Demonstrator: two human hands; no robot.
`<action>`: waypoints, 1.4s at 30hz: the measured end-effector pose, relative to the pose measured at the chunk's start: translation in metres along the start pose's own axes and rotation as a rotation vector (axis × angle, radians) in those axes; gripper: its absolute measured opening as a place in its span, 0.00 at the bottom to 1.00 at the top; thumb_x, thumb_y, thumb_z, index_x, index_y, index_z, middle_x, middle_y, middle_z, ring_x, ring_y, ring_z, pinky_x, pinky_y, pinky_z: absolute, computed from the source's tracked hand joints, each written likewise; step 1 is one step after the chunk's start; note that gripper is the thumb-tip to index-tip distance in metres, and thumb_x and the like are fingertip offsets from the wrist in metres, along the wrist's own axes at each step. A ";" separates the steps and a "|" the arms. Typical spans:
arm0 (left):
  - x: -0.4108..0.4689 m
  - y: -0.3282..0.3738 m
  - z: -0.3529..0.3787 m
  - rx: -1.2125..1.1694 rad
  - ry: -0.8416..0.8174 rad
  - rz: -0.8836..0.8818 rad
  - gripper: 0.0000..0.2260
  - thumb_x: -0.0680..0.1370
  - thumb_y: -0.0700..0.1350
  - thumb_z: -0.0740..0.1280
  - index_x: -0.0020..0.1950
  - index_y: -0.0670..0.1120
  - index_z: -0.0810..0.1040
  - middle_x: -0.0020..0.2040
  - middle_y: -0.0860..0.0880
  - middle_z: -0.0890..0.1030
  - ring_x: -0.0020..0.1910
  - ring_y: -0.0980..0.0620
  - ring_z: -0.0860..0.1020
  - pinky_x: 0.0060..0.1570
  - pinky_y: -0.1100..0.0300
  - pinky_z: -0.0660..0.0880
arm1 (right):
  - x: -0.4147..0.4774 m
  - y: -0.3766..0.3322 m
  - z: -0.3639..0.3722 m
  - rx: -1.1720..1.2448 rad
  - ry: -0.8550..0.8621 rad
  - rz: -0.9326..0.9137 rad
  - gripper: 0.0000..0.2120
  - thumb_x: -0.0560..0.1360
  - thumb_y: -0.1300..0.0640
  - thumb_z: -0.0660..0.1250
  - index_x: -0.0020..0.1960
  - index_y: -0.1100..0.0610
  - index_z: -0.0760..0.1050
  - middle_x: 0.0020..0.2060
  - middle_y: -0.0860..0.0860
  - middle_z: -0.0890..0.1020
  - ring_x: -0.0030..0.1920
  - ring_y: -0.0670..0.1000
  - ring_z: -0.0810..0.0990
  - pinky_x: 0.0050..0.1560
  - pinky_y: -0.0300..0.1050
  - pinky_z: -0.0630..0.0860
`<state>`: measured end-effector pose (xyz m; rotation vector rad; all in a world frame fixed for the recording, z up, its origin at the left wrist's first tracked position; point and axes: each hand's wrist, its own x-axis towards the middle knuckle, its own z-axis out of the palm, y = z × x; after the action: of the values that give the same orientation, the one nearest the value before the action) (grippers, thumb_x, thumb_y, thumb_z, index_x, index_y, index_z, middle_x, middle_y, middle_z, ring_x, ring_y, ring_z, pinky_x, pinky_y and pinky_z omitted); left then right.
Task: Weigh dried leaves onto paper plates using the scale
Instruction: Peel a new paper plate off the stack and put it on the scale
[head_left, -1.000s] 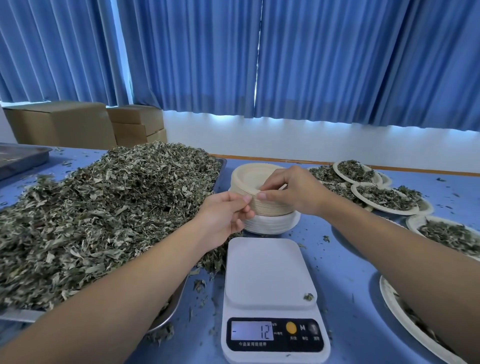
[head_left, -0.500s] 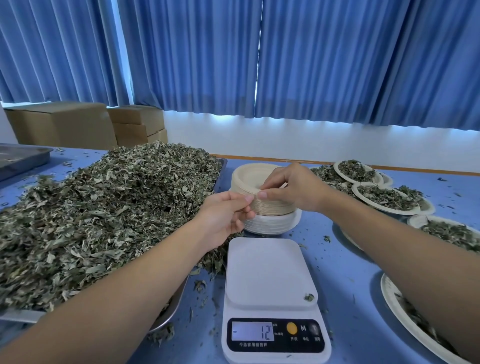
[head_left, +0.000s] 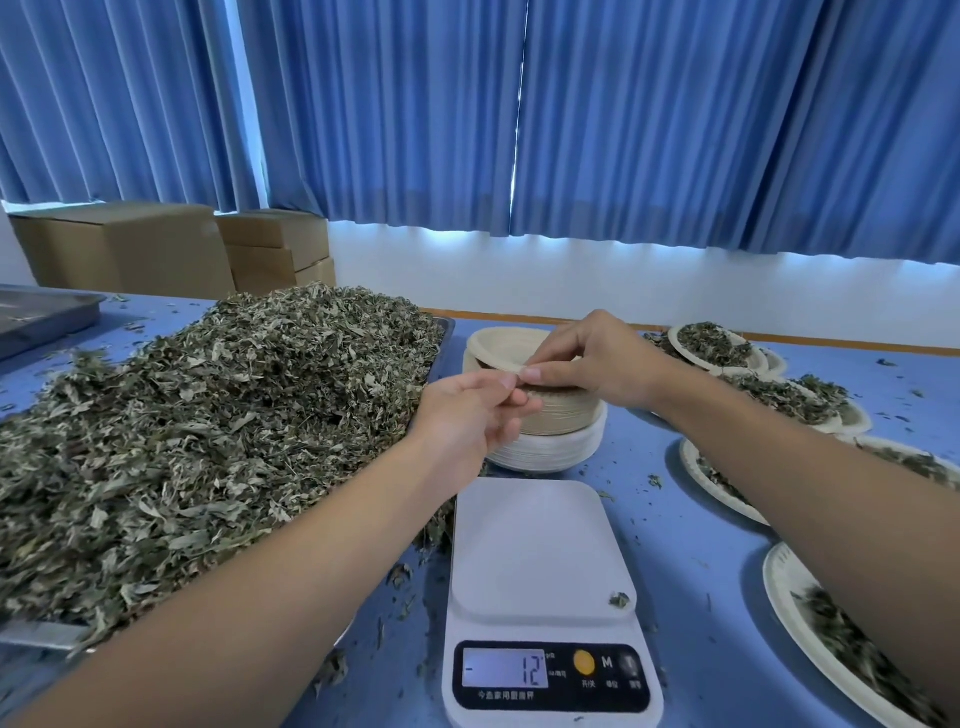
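A white digital kitchen scale (head_left: 540, 551) sits on the blue worktop (head_left: 691, 597), and just behind it stands a stack of round beige and white paper plates (head_left: 556, 441). The right hand (head_left: 587, 364) pinches the near rim of the top plate (head_left: 498, 345), which is tilted up. The left hand (head_left: 467, 410) pinches the stack's rim just beneath. One leaf scrap (head_left: 619, 600) lies on the scale's platform (the display reads minus 12). A heap of grey-green dried leaves (head_left: 208, 415) fills a metal tray (head_left: 36, 631) on the left; leaf-filled white paper plates (head_left: 711, 343) lie on the right.
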<state>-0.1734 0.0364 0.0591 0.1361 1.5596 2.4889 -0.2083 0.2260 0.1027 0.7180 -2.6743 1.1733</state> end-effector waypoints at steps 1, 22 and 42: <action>0.000 0.000 0.000 -0.012 -0.005 -0.007 0.06 0.82 0.36 0.65 0.47 0.39 0.80 0.36 0.45 0.79 0.38 0.51 0.85 0.25 0.67 0.74 | 0.000 0.000 0.000 0.006 0.000 0.004 0.02 0.74 0.54 0.77 0.46 0.49 0.89 0.43 0.45 0.86 0.45 0.41 0.82 0.46 0.33 0.75; 0.002 0.005 0.004 -0.103 0.019 -0.025 0.06 0.81 0.36 0.66 0.45 0.39 0.80 0.34 0.48 0.81 0.39 0.51 0.86 0.23 0.68 0.72 | 0.004 -0.008 -0.002 0.002 0.007 -0.020 0.02 0.75 0.55 0.77 0.46 0.50 0.88 0.44 0.51 0.86 0.46 0.47 0.83 0.51 0.44 0.79; 0.007 0.003 0.002 -0.112 -0.021 0.021 0.04 0.81 0.36 0.67 0.48 0.39 0.80 0.34 0.47 0.82 0.40 0.49 0.86 0.24 0.68 0.73 | 0.004 -0.005 -0.004 0.081 0.033 0.012 0.04 0.75 0.55 0.76 0.48 0.53 0.89 0.37 0.46 0.86 0.42 0.41 0.82 0.47 0.34 0.77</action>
<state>-0.1803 0.0382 0.0624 0.1619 1.4147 2.5753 -0.2098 0.2243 0.1096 0.6884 -2.6215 1.2910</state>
